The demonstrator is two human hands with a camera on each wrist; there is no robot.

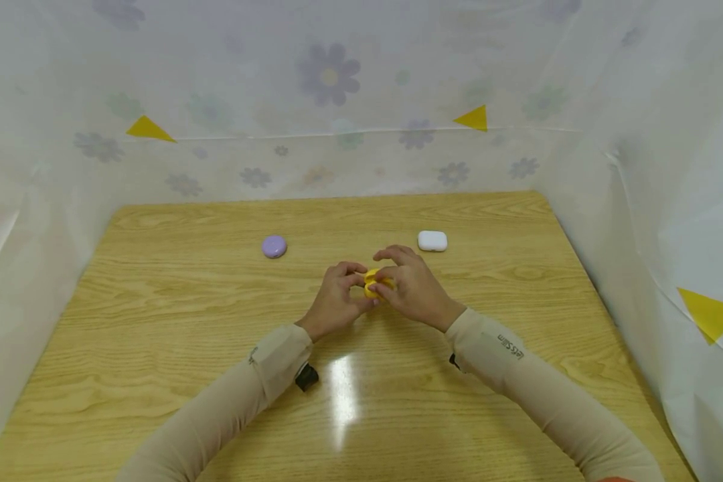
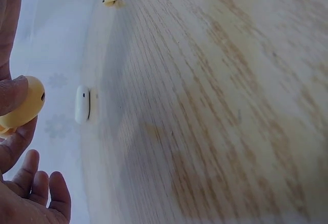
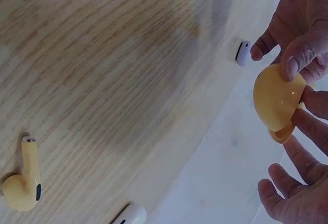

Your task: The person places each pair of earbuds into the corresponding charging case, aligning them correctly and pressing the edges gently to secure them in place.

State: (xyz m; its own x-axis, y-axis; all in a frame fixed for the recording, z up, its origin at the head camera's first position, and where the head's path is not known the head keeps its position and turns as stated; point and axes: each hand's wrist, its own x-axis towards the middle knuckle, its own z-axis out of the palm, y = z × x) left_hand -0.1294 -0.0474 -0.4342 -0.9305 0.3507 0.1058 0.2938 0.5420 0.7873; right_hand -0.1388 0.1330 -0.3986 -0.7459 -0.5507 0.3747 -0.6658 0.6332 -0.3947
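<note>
Both hands hold a small yellow earbud case [image 1: 370,290] above the middle of the table. My left hand [image 1: 336,300] grips its left side, with the thumb on the near side. From the right, my right hand [image 1: 418,288] pinches it between fingertips, other fingers raised. In the right wrist view the smooth, rounded case [image 3: 277,98] has a lid-like flap [image 3: 283,131] lifted away from its body. A loose yellow earbud [image 3: 26,185] lies on the wood, its stem tip showing metal. That earbud [image 2: 110,0] appears small at the top of the left wrist view.
A round lilac case [image 1: 274,246] lies at the back left of the wooden table [image 1: 156,301]. Farther right, behind the hands, is a white earbud case [image 1: 432,241]. Flower-patterned sheeting [image 1: 331,154] with yellow triangles walls in the back and sides.
</note>
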